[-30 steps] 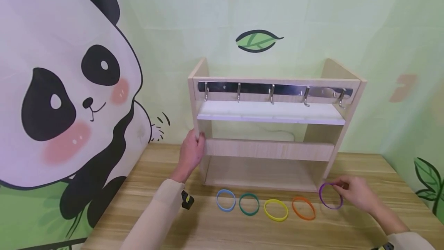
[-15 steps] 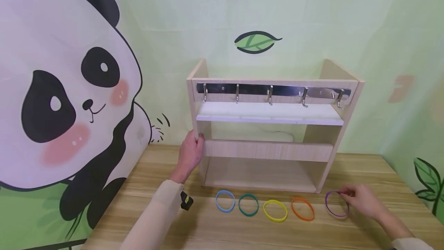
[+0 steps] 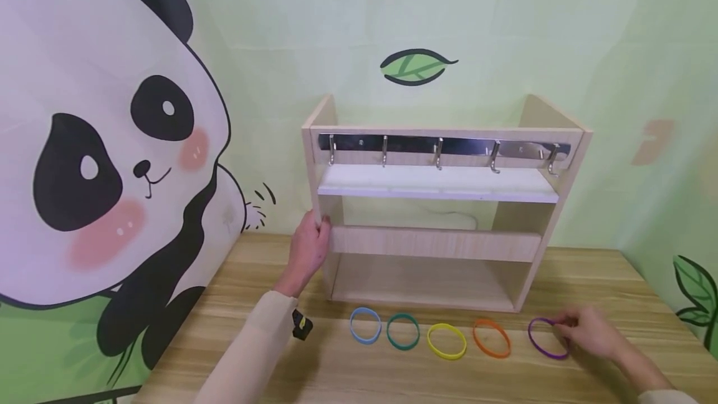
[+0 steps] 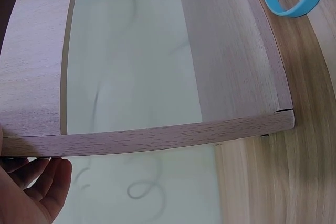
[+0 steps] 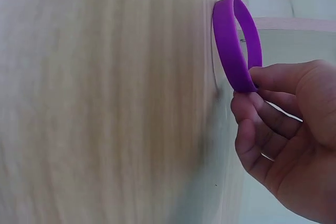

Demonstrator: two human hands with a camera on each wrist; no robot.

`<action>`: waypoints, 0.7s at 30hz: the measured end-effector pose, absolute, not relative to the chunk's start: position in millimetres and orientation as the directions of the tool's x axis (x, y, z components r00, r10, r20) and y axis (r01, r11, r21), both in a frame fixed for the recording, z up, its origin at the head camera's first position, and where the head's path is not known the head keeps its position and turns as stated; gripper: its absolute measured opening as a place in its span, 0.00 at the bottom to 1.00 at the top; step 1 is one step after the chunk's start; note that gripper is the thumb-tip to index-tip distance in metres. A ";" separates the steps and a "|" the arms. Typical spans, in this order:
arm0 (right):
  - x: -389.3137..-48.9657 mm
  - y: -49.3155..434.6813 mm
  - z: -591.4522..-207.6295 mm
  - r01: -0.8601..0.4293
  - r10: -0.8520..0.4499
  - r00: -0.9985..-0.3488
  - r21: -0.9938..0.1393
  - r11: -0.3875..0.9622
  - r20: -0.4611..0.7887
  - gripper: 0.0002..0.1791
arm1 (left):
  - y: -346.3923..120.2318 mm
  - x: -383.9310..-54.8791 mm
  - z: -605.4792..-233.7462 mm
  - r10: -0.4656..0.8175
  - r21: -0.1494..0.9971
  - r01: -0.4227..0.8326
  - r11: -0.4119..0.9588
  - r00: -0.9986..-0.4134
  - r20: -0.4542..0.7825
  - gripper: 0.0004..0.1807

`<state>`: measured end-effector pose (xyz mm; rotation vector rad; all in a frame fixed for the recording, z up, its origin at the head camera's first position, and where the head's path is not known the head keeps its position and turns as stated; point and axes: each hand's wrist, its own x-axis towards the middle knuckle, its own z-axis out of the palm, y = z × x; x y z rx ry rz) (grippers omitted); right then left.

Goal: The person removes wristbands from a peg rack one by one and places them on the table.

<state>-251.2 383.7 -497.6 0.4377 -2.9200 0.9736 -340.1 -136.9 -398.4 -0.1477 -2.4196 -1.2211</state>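
Observation:
My right hand [image 3: 593, 333] pinches the right edge of a purple silicone wristband [image 3: 531, 336] at the right end of a row. In the right wrist view the purple wristband [image 5: 231, 51] sits between thumb and fingertips. My left hand [image 3: 307, 247] grips the left side panel of a small wooden shelf [image 3: 437, 243]. The left wrist view has the fingers [image 4: 59, 187] against the panel's outer face. A blue wristband [image 3: 365, 325], a green one [image 3: 402, 331], a yellow one [image 3: 446, 341] and an orange one [image 3: 491, 338] lie in front of the shelf.
A metal rail with several hooks [image 3: 439, 153] runs along the shelf's top front, above a white board [image 3: 437, 182]. The wooden table [image 3: 404, 379] meets a wall with a panda picture [image 3: 101, 142] on the left.
My right hand has moved right and toward me with the purple wristband, which now lies lower and flatter, farther from the orange one. The left hand stays on the shelf.

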 end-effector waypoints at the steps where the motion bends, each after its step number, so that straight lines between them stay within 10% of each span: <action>1: -251.5 383.9 -498.2 -0.268 -0.254 -0.961 -0.587 0.764 0.108 0.05 | -137.1 -340.1 -398.1 -0.093 0.742 0.282 0.608 -0.903 0.419 0.20; 21: -255.6 374.6 -495.8 -0.219 -0.194 -0.975 -0.553 0.804 0.105 0.07 | -137.0 -340.0 -396.6 -0.080 0.727 0.297 0.619 -0.897 0.435 0.21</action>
